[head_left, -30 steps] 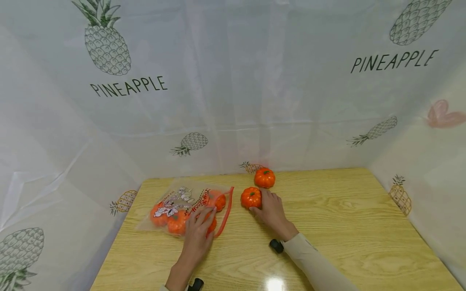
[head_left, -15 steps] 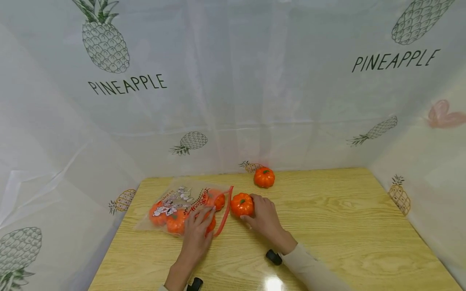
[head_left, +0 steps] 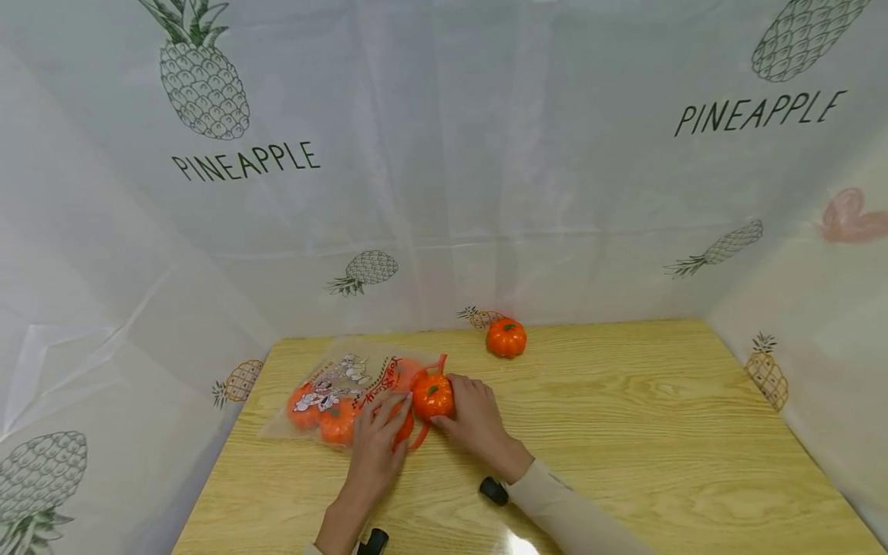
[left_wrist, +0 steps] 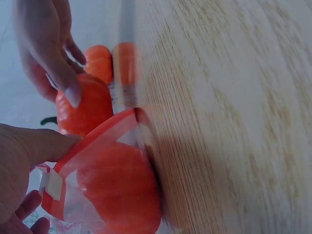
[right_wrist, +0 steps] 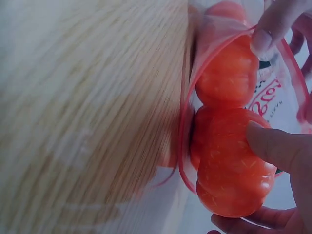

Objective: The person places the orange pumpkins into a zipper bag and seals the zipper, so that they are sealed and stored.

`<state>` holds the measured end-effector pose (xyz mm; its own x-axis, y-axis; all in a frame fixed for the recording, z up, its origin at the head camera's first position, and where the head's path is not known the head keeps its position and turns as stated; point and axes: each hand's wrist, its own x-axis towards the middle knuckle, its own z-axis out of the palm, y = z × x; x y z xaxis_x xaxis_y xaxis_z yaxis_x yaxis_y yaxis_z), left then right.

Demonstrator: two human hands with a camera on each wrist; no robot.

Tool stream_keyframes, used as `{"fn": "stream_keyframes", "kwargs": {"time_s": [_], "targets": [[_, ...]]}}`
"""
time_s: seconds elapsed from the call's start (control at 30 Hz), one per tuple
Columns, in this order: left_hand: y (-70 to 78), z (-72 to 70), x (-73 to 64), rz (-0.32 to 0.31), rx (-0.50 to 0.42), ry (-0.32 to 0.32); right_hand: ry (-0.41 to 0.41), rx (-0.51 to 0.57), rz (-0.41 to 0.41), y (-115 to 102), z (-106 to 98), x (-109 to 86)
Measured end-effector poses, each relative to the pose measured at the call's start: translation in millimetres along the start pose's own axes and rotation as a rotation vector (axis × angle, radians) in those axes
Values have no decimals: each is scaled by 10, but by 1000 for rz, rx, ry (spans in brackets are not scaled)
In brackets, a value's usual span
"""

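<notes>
A clear zip bag (head_left: 312, 389) with a red rim and cartoon print lies flat on the left, several small orange pumpkins inside it. My left hand (head_left: 378, 435) grips the bag's upper layer at the mouth; the thumb (left_wrist: 46, 146) lies along the red rim (left_wrist: 100, 131), beside a white zip slider (left_wrist: 51, 184). The mouth gapes in the right wrist view. My right hand (head_left: 479, 424) holds a small pumpkin (head_left: 433, 397) right at that mouth, thumb on one side and fingers beneath. In the right wrist view this pumpkin (right_wrist: 236, 165) overlaps the red rim and a bagged pumpkin (right_wrist: 228, 73).
One more small pumpkin (head_left: 506, 338) stands at the table's back edge, near the white pineapple-print curtain (head_left: 527, 193). The wooden table (head_left: 645, 432) runs on to the right. Similar curtain closes in both sides.
My right hand has carried its pumpkin left, away from the pumpkin at the back, to the bag's mouth. The left hand keeps its grip on the bag in the same place.
</notes>
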<state>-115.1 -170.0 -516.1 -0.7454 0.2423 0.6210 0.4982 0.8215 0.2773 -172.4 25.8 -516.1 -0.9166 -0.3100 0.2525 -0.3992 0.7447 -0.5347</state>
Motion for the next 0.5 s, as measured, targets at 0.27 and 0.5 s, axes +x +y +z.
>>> {"fn": "stream_keyframes", "kwargs": {"time_s": [0.27, 0.5], "targets": [[-9, 9, -10, 6, 19, -3, 18, -19, 3, -107, 84, 108], [-1, 7, -16, 6, 32, -7, 33, -69, 35, -130, 167, 182]]}}
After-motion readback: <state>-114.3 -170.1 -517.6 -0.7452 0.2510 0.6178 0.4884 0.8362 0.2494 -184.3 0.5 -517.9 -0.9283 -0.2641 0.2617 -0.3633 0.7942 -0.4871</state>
